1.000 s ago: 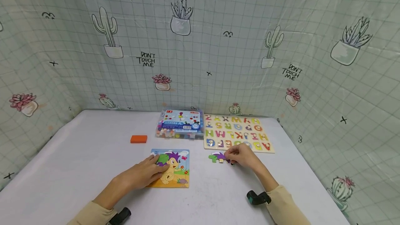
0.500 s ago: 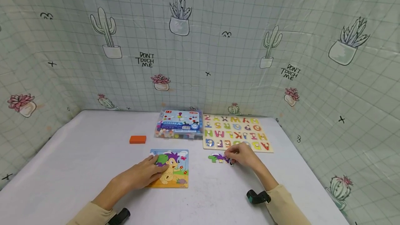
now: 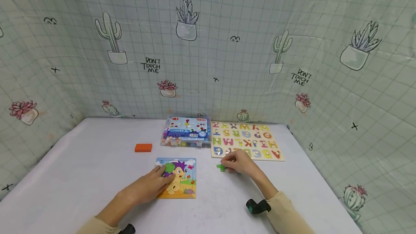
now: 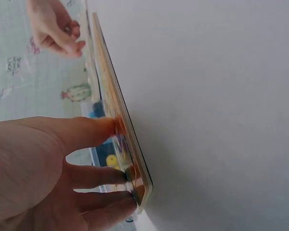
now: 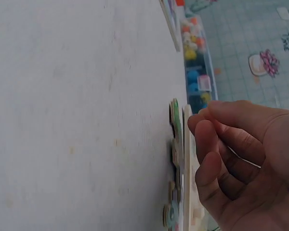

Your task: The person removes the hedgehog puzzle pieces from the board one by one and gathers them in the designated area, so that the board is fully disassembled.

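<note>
Lettering visible from where I sit. The hanging cloth [image 3: 195,60] bears "DON'T TOUCH ME" twice in black capitals, once at left and once at right; in my right wrist view the phrase stands sideways. Black crosses are printed on the same cloth. At far right on the bench [image 3: 211,208], the letter board [image 3: 282,159] carries coloured capitals, left to right: Z, Y, X, W and two less distinct in the far row; T to O next; N to H below; G to A in the near row, where my right grip [image 3: 239,162] partly covers F and E. Beside it, the plastic box [image 3: 186,141] has a label [image 3: 188,126] showing "304" in a round mark and a barcode; its other characters are too small to read.
</note>
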